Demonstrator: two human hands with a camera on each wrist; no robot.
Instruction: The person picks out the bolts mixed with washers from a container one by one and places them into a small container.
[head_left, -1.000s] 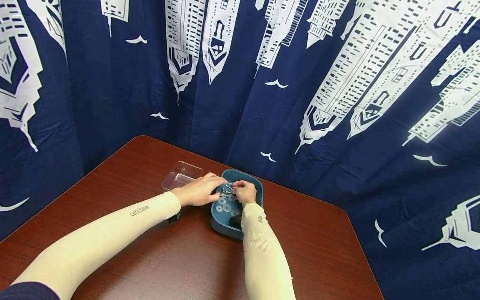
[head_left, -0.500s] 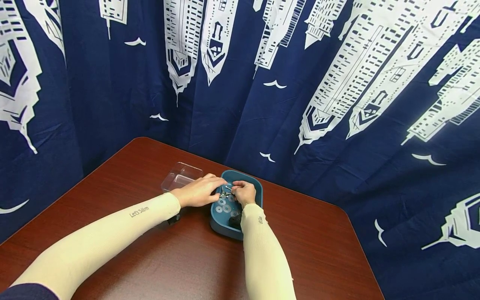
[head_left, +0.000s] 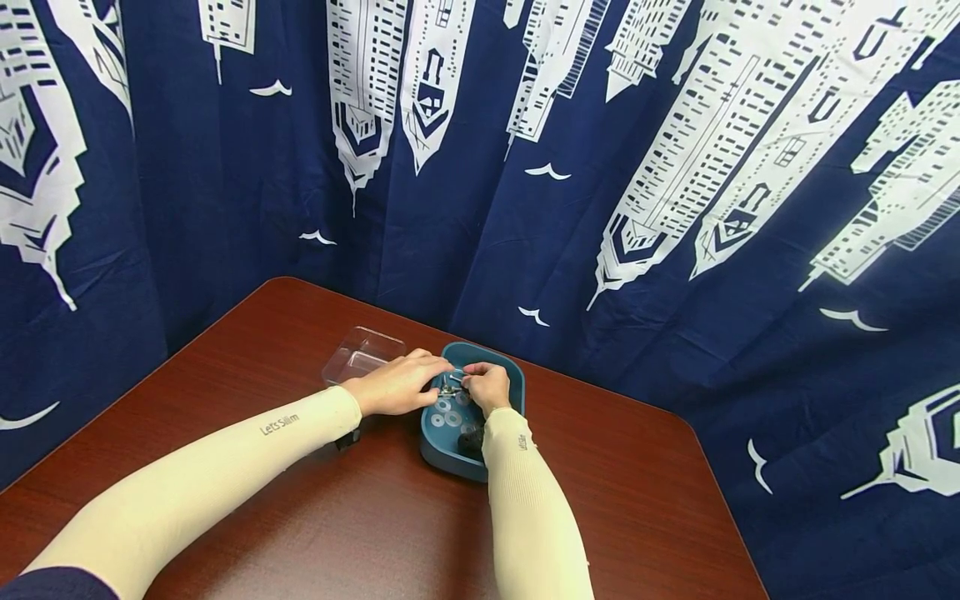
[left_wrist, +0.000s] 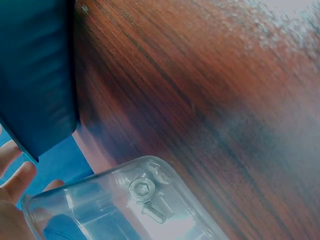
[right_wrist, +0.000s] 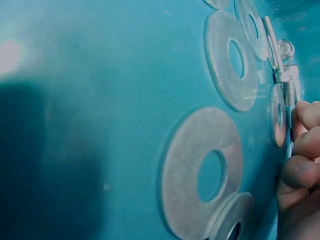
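Observation:
Inside the blue bin, my right hand has its fingers curled at a small pile of silver bolts. In the right wrist view, a threaded bolt runs up to my curled fingers and seems pinched by them. Other bolts lie just beyond it. Flat metal washers are spread over the bin floor. My left hand reaches over the bin's left side with fingers extended, their tips near the bolts. The left wrist view shows only part of that hand, beside the bin wall.
Left of the bin, a clear plastic tray stands on the brown table; a hex-socket bolt lies in it. A black object sits at the bin's near end. Behind the table hangs a blue curtain.
Very little differs. The right fingers have shifted slightly among the bolts inside the bin, while the left hand stays in place. The head view has tilted a little.

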